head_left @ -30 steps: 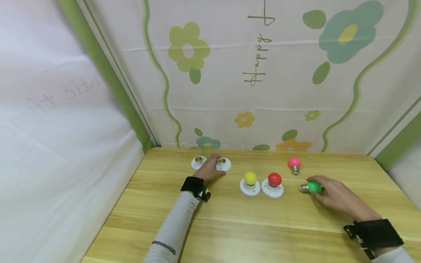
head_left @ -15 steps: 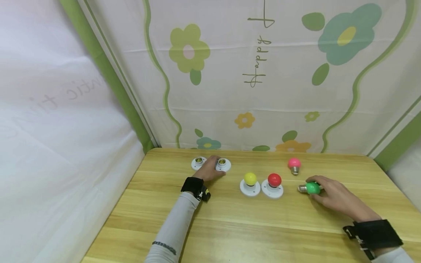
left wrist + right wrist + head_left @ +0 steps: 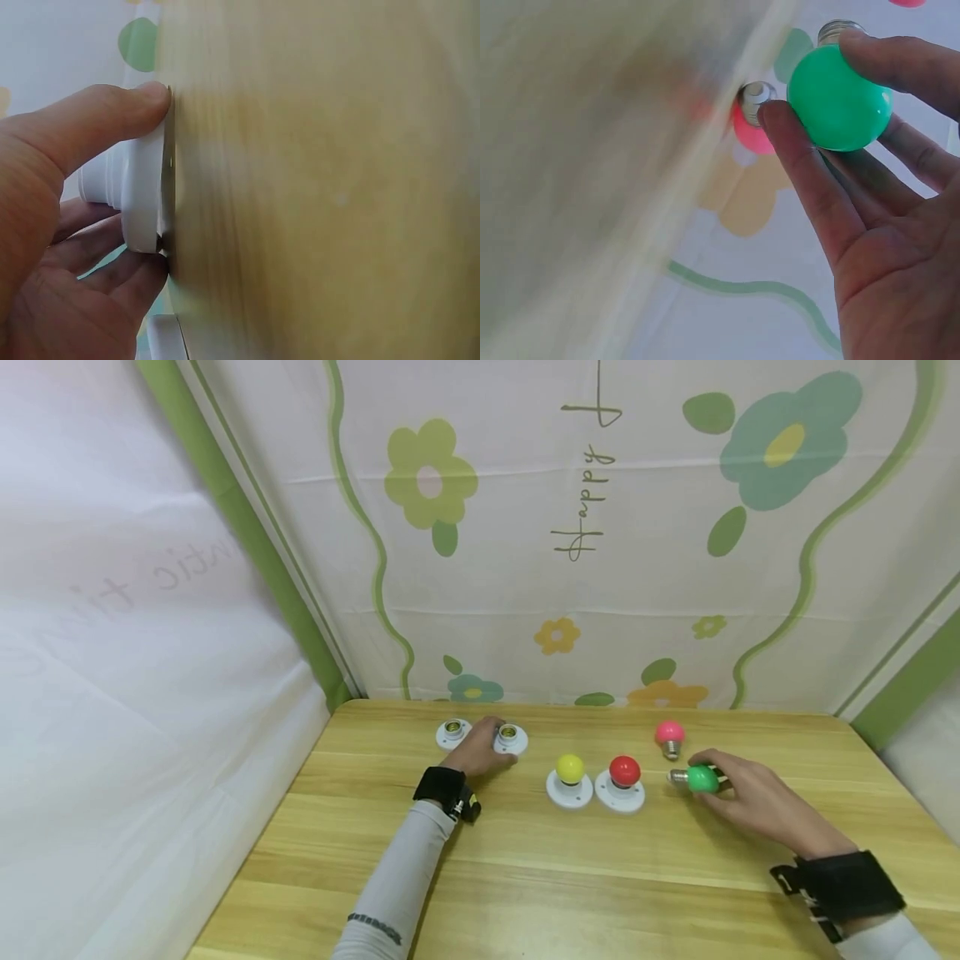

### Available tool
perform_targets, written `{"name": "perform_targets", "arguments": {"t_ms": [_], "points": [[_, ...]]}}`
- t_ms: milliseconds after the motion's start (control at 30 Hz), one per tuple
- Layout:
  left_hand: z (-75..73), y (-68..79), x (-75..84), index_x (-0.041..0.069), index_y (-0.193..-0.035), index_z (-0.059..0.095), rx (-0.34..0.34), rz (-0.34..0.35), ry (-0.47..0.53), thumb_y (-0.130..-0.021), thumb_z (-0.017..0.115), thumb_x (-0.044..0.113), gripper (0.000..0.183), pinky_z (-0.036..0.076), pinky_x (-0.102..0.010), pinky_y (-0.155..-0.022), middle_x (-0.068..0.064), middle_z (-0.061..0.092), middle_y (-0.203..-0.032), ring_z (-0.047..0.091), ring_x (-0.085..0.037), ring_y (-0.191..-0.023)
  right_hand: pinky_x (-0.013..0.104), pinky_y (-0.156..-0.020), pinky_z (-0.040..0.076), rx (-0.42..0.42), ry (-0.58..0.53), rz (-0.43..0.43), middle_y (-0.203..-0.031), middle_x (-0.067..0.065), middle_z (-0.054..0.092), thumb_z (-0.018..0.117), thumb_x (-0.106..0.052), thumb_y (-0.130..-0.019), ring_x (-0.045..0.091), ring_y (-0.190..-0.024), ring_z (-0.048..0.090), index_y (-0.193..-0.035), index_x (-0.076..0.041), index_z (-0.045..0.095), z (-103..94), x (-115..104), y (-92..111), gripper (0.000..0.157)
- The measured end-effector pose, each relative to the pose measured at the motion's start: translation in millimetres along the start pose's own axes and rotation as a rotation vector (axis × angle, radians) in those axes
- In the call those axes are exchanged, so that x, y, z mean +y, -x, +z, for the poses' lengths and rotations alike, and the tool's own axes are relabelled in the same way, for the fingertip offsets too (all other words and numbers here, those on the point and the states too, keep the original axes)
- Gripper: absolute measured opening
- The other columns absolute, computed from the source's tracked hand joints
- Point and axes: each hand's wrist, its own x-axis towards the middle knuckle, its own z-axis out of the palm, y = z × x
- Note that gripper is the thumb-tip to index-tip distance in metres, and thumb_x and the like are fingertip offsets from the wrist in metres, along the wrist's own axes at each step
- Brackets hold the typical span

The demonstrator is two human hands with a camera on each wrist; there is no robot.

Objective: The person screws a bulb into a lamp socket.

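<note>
My left hand (image 3: 480, 750) grips a round white lamp socket (image 3: 510, 741) by its base, thumb on one edge and fingers on the other; its brass-coloured opening faces up. In the left wrist view the socket (image 3: 142, 187) sits against the tabletop. Just left of that hand stands a second bare lamp socket (image 3: 452, 732), partly covered by the fingers. In my right hand (image 3: 757, 797) a green light bulb (image 3: 702, 779) is pinched between thumb and fingers, its metal screw end pointing left. The right wrist view shows the green bulb (image 3: 840, 101) held off the table.
A yellow bulb (image 3: 570, 768) and a red bulb (image 3: 625, 771) stand upright in white sockets between the hands. Behind the green bulb a pink bulb (image 3: 670, 733) lies on the wooden table (image 3: 525, 877). A flower-printed curtain (image 3: 495, 577) hangs at the back edge.
My right hand has raised the green bulb slightly and moved it a little to the left. The left hand keeps its hold on the socket.
</note>
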Motion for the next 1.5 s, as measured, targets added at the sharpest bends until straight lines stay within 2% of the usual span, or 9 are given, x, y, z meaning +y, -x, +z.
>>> {"name": "perform_targets", "arguments": {"t_ms": [267, 400, 767, 1000, 1100, 1267, 1500], "points": [[0.2, 2.0, 1.7, -0.001, -0.153, 0.046, 0.020, 0.027, 0.001, -0.096, 0.082, 0.021, 0.071, 0.045, -0.050, -0.121, -0.021, 0.051, -0.154, 0.052, -0.036, -0.142, 0.040, -0.075, 0.065, 0.111, 0.056, -0.108, -0.122, 0.016, 0.075, 0.090, -0.007, -0.082, 0.033, -0.101, 0.075, -0.131, -0.006, 0.070, -0.3, -5.7, -7.8, 0.053], [1.8, 2.5, 1.3, -0.001, -0.154, 0.046, 0.028, 0.031, -0.008, -0.096, 0.081, 0.021, 0.072, 0.044, -0.049, -0.122, -0.021, 0.050, -0.155, 0.052, -0.036, -0.142, 0.041, -0.073, 0.065, 0.121, 0.059, -0.129, -0.121, 0.018, 0.074, 0.090, -0.007, -0.082, 0.036, -0.101, 0.074, -0.130, -0.005, 0.071, 1.1, -9.4, -14.3, 0.052], [7.1, 5.1, 2.2, -0.002, -0.153, 0.046, 0.049, 0.041, 0.023, -0.095, 0.082, 0.025, 0.073, 0.045, -0.049, -0.121, -0.022, 0.048, -0.156, 0.052, -0.036, -0.143, 0.054, -0.079, 0.064, 0.163, 0.065, -0.160, -0.124, 0.023, 0.072, 0.090, -0.006, -0.082, 0.039, -0.103, 0.074, -0.130, -0.003, 0.068, 3.9, -18.8, -25.1, 0.053], [8.0, 8.8, 5.8, -0.002, -0.152, 0.048, 0.085, 0.033, 0.036, -0.094, 0.083, 0.026, 0.073, 0.047, -0.049, -0.119, -0.020, 0.051, -0.151, 0.054, -0.035, -0.138, 0.048, -0.078, 0.064, 0.203, 0.064, -0.224, -0.117, 0.014, 0.075, 0.092, -0.005, -0.079, 0.031, -0.100, 0.074, -0.124, -0.005, 0.070, 4.9, -26.8, -33.8, 0.051], [8.8, 9.7, 7.5, -0.002, -0.152, 0.047, 0.094, 0.031, 0.036, -0.093, 0.084, 0.027, 0.076, 0.047, -0.049, -0.119, -0.021, 0.052, -0.152, 0.054, -0.035, -0.139, 0.046, -0.077, 0.065, 0.199, 0.052, -0.224, -0.117, 0.012, 0.075, 0.092, -0.005, -0.079, 0.027, -0.099, 0.074, -0.124, -0.007, 0.071, 4.8, -32.0, -37.5, 0.050], [9.7, 9.8, 10.5, -0.001, -0.153, 0.047, 0.106, 0.041, 0.051, -0.091, 0.085, 0.028, 0.078, 0.047, -0.049, -0.119, -0.020, 0.055, -0.151, 0.055, -0.035, -0.139, 0.048, -0.081, 0.064, 0.171, 0.036, -0.192, -0.123, 0.014, 0.074, 0.089, -0.009, -0.085, 0.029, -0.103, 0.074, -0.129, -0.009, 0.069, 3.6, -40.0, -41.9, 0.049], [8.1, 11.4, 16.7, -0.001, -0.153, 0.046, 0.111, 0.085, 0.062, -0.091, 0.084, 0.027, 0.078, 0.049, -0.049, -0.117, -0.018, 0.053, -0.151, 0.055, -0.033, -0.136, 0.050, -0.082, 0.064, 0.157, 0.012, -0.178, -0.130, 0.015, 0.072, 0.087, -0.008, -0.087, 0.030, -0.107, 0.074, -0.133, -0.010, 0.068, 1.1, -49.0, -47.2, 0.049]]}}
